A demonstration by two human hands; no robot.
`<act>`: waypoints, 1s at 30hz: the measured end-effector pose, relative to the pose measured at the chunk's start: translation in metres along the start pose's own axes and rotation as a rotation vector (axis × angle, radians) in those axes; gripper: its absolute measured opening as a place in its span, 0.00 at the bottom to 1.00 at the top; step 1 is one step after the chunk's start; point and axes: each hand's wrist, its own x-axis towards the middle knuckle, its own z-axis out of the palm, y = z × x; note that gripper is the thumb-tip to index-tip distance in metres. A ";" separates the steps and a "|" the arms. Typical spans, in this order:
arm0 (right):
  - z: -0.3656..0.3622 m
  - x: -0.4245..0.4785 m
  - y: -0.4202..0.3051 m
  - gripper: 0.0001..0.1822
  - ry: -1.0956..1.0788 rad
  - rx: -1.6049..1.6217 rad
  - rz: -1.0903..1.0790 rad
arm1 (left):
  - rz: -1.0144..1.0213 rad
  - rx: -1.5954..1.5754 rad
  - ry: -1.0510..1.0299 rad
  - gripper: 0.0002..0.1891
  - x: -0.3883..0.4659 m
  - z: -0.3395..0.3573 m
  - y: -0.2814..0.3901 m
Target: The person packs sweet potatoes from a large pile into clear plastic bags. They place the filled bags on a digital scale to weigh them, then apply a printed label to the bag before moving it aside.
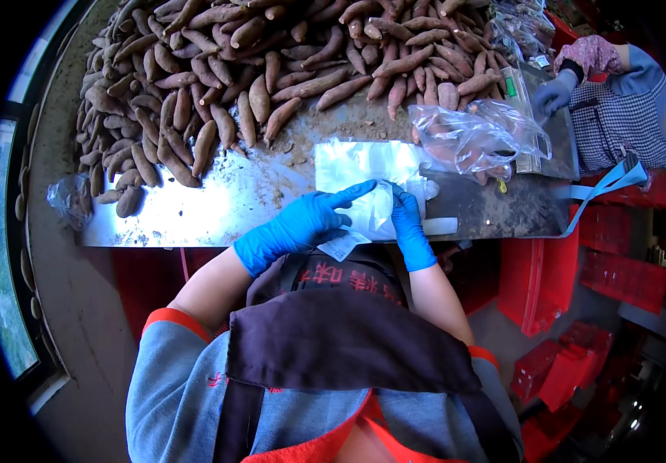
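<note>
My left hand (pixel 295 226), in a blue glove, stretches its index finger over a clear plastic bag (pixel 380 209). A white printed label (pixel 341 246) sticks out from beneath its curled fingers, which appear to hold it. On the other side of the bag, my right hand (pixel 409 223), also gloved in blue, pinches the bag's edge; its fingertips are partly hidden. Under both hands lies a stack of flat plastic bags (pixel 356 159) at the table's near edge. A filled clear bag of sweet potatoes (pixel 477 139) rests just beyond my right hand.
A large heap of sweet potatoes (pixel 310 63) covers the far side of the metal table (pixel 240 197). At the right, a co-worker's gloved hand (pixel 556 92) is by a scale-like metal plate (pixel 550 127). Red crates (pixel 535 283) stand below. A plastic bag (pixel 71 199) lies at the left.
</note>
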 end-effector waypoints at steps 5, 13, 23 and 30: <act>0.011 -0.004 -0.012 0.16 -0.070 -0.150 -0.198 | -0.337 -0.374 -0.008 0.13 0.021 0.005 0.010; 0.012 -0.005 -0.021 0.17 -0.003 0.038 -0.032 | -0.064 -0.180 0.031 0.11 -0.008 0.030 -0.032; -0.139 -0.020 -0.016 0.24 0.446 0.455 -0.049 | -0.331 -0.332 0.015 0.13 -0.031 0.046 -0.076; -0.146 -0.094 -0.110 0.23 1.123 -0.019 -0.228 | -0.634 -0.724 0.146 0.15 -0.037 0.027 -0.042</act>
